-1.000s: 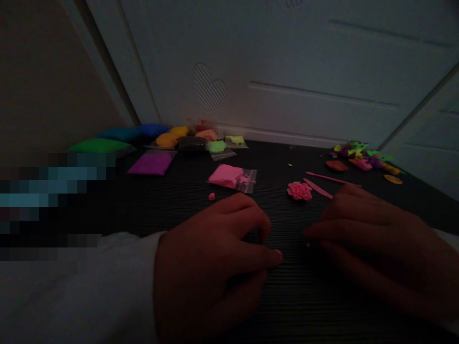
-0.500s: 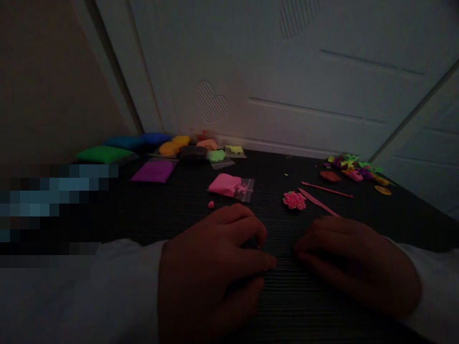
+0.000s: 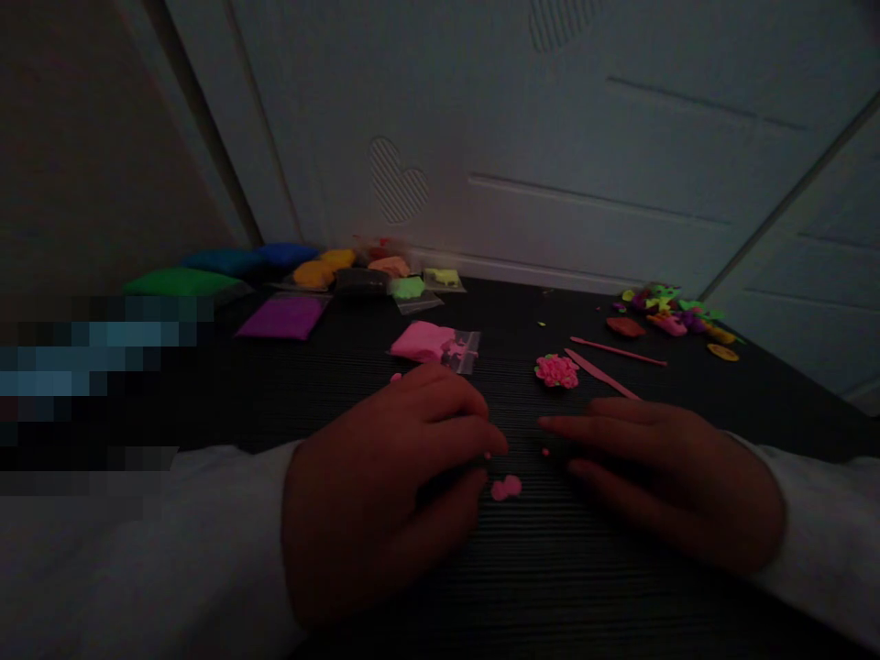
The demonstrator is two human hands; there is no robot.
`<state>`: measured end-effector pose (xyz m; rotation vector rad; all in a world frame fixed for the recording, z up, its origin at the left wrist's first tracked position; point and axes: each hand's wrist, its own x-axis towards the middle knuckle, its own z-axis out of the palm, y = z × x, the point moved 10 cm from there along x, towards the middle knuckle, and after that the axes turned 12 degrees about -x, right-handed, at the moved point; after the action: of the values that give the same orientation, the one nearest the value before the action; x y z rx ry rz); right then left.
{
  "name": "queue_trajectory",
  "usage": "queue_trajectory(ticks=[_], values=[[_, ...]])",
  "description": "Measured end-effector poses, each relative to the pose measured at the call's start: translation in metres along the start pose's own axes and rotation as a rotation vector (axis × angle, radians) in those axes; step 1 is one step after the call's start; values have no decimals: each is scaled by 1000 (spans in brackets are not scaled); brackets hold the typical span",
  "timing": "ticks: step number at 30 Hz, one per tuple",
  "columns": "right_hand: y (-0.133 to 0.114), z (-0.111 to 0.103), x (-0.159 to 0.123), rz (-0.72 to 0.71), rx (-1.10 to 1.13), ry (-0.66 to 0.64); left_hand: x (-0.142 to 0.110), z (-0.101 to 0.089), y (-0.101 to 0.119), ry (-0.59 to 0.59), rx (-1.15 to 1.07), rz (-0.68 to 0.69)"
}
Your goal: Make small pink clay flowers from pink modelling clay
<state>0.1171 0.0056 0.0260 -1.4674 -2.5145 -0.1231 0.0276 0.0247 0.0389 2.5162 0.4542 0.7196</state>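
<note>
My left hand point(image 3: 405, 477) rests low over the black table, fingers bent, the thumb apart from the forefinger. Just off its fingertips lie flattened pink clay pieces point(image 3: 507, 488), side by side. A tiny pink clay bit point(image 3: 488, 455) shows beside the forefinger. Facing it, my right hand point(image 3: 666, 486) has its forefinger stretched out and its thumb apart. A small pink clay ball point(image 3: 545, 452) sits on the table near those fingertips, touched by neither. Beyond the right hand is a pink clay flower point(image 3: 556, 371) with some green at its edge.
Behind my left hand lies an opened bag of pink clay point(image 3: 430, 342), with a pink lump point(image 3: 396, 378) partly hidden. A pink modelling knife point(image 3: 601, 374) and thin stick tool point(image 3: 619, 350) lie right. Coloured clay bags point(image 3: 285, 316) line the back left; colourful clay pieces point(image 3: 670, 316) sit back right.
My left fingers have shifted, uncovering the flattened pink pieces. The right forefinger and thumb have parted, and the small pink ball now shows. The view has tilted slightly.
</note>
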Motion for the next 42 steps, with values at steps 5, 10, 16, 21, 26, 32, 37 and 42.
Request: queue_trajectory(ticks=[5, 10, 16, 21, 26, 32, 37, 42], values=[[-3, -1, -4, -29, 19, -1, 1, -10, -8, 64, 48, -37], [-10, 3, -5, -64, -31, -47, 1, -10, -11, 61, 58, -69], [-11, 5, -5, -63, -1, -49, 1, -11, -13, 81, 58, -99], [-8, 6, -5, -29, -29, -37, 1, -11, -15, 88, 43, -127], [-13, 5, -4, -56, -5, -24, 1, -11, -14, 80, 30, -117], [-9, 1, -4, -2, -65, 22, 1, -10, -15, 81, 31, -127], [-11, 5, -5, -15, -43, -15, 2, -10, -16, 70, 31, -132], [-8, 3, -5, 14, -61, -2, 1, -8, -17, 44, 49, -130]])
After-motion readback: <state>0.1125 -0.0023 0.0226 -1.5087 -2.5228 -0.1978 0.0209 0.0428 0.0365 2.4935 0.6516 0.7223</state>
